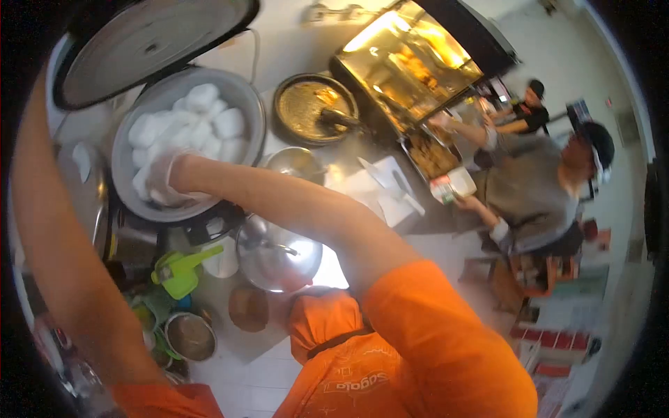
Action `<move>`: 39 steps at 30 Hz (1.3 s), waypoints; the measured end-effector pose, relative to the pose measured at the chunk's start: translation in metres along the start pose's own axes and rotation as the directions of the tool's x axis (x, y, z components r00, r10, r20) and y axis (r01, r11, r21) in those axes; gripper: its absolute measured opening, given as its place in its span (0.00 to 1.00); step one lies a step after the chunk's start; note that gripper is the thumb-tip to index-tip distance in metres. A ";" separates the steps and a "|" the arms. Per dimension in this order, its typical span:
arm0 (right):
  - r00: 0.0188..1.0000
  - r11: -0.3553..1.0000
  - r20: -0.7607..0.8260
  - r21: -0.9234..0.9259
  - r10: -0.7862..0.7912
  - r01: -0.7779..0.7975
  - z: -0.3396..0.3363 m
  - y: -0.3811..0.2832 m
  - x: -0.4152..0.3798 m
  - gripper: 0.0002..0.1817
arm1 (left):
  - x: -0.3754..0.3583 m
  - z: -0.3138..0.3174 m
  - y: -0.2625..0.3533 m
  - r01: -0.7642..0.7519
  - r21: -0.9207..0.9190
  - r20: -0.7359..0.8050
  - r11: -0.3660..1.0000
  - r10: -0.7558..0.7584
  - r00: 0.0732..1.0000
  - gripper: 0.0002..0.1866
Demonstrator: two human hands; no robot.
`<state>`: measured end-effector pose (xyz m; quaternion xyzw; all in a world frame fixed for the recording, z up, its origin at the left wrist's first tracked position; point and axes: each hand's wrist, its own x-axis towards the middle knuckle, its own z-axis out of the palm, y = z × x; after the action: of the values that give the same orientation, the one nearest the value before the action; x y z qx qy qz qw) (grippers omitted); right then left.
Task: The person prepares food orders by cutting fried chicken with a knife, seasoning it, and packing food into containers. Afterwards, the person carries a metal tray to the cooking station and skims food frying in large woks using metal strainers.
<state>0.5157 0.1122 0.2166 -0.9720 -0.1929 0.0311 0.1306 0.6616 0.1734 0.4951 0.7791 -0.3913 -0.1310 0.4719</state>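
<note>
A large grey rice cooker [258,132] holds several rounded white bundles [202,97], which look like wrapped portions. My right hand [171,180], in a thin clear glove, reaches inside near the front rim. It touches the bundles on that side. Blur and the glove hide its fingers, so I cannot see whether it grips one. The cooker's raised dark-rimmed lid [150,49] fills the top left. My left arm stretches up along the left edge towards this lid, and the left hand itself is out of sight.
Beside the cooker are a round dark pan [317,108] and a shiny metal lid [268,254]. A knife [380,174] lies on a white board. A lit food warmer [411,59] stands beyond. At right, a person [536,188] holds a small container [453,184]. A green plastic tool [180,272] lies left.
</note>
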 end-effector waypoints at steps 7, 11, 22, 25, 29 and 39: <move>0.913 0.588 -0.205 0.807 0.353 -0.047 -0.051 0.010 -0.178 0.48 | -0.062 0.031 -0.046 -0.170 0.088 -0.158 0.981 0.183 0.970 0.37; 0.914 -0.551 -0.079 0.776 0.398 0.308 0.020 -0.009 -0.338 0.48 | -0.152 0.123 -0.066 -0.125 0.185 -0.414 0.975 0.192 0.890 0.43; 0.332 0.229 0.152 0.465 0.931 -0.855 0.164 0.053 -0.447 0.34 | -0.251 0.313 -0.131 0.229 0.495 -0.738 0.838 0.266 0.620 0.25; 0.490 0.461 0.078 0.236 0.868 -0.855 0.223 0.075 -0.438 0.33 | -0.258 0.328 -0.125 0.305 0.561 -0.749 0.770 0.315 0.583 0.28; 0.620 0.536 0.192 0.352 0.761 -0.767 0.216 0.078 -0.441 0.33 | -0.295 0.396 -0.099 0.207 0.715 -0.657 0.668 0.541 0.525 0.27; 0.811 0.642 0.375 0.496 0.449 -0.585 0.200 0.147 -0.485 0.44 | -0.349 0.681 -0.170 0.556 0.014 -0.388 0.831 -0.508 0.769 0.36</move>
<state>0.0998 -0.1560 -0.0108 -0.8857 0.1013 0.2317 0.3893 0.1231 0.0409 -0.0591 0.8968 -0.0661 -0.0856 0.4291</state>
